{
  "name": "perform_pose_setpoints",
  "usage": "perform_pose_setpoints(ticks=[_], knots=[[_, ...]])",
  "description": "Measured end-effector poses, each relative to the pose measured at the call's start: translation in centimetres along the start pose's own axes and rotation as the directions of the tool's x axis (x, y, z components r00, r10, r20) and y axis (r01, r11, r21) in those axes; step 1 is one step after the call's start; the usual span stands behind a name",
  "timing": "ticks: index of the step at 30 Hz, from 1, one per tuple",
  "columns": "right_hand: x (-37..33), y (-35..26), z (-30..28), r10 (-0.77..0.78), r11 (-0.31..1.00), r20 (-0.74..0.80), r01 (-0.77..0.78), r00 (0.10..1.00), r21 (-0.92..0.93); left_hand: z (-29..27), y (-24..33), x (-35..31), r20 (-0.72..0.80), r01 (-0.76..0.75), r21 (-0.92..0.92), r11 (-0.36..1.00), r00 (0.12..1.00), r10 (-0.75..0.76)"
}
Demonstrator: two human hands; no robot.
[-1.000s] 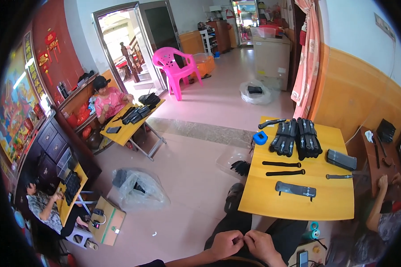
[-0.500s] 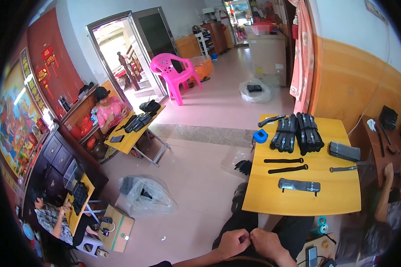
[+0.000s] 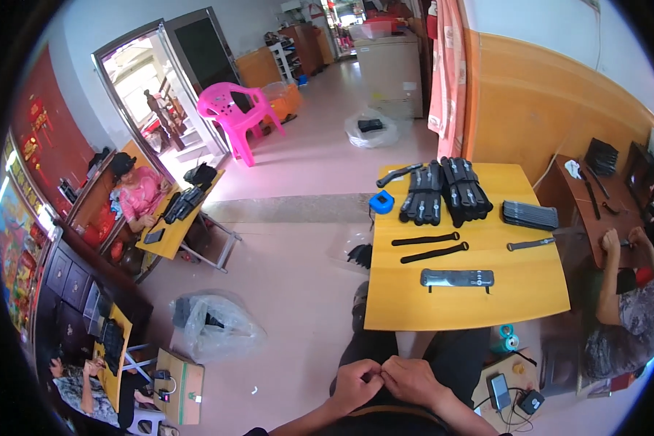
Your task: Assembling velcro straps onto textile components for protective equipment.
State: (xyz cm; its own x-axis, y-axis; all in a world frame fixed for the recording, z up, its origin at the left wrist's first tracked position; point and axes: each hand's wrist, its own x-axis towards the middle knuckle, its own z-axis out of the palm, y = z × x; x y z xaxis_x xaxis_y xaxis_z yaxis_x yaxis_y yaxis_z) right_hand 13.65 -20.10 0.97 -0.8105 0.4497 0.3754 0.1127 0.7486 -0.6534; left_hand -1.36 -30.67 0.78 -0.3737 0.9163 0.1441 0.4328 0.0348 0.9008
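Observation:
Over my lap, just short of the yellow table [image 3: 327, 320], my left hand [image 3: 357, 385] and my right hand [image 3: 412, 379] meet with curled fingers, knuckles touching. Whatever they may pinch is too small or hidden. Nearest to them on the tabletop lies a flat grey-black packaged strip [image 3: 457, 278] with two small dark tabs along its lower edge. Beyond it are two black straps [image 3: 426, 239] with ring ends, side by side. A short grey strap [image 3: 530, 245] lies to the right, below a stack of grey strips [image 3: 530, 215]. Bundled black straps [image 3: 466, 192] fill the far side.
A blue tape measure [image 3: 381, 203] sits at the table's far left corner. Co-workers sit at a brown table [image 3: 587, 243] on the right and two small tables on the left. Plastic bags [image 3: 221, 327], a cardboard box [image 3: 189, 389] and a pink chair [image 3: 232, 109] stand about the floor.
The whole view has shifted, so the table and room appear further left and slightly higher. My hands stay together over my lap. The co-worker at right shows more fully.

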Motion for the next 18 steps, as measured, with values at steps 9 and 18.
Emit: perform_pose_setpoints(ticks=[9, 18], knots=[[1.3, 0.2, -1.8, -0.064, 0.991, 0.04, 0.059, 0.997, 0.116, -1.9, -0.6, 0.6, 0.289, 0.263, -0.289, 0.92, 0.94, -0.178], [2.2, -0.1, -3.1, -0.073, 0.973, 0.059, 0.058, 0.996, 0.222, -2.8, 1.3, 2.1, 0.294, 0.069, -0.073, 0.995, 0.955, -0.045]])
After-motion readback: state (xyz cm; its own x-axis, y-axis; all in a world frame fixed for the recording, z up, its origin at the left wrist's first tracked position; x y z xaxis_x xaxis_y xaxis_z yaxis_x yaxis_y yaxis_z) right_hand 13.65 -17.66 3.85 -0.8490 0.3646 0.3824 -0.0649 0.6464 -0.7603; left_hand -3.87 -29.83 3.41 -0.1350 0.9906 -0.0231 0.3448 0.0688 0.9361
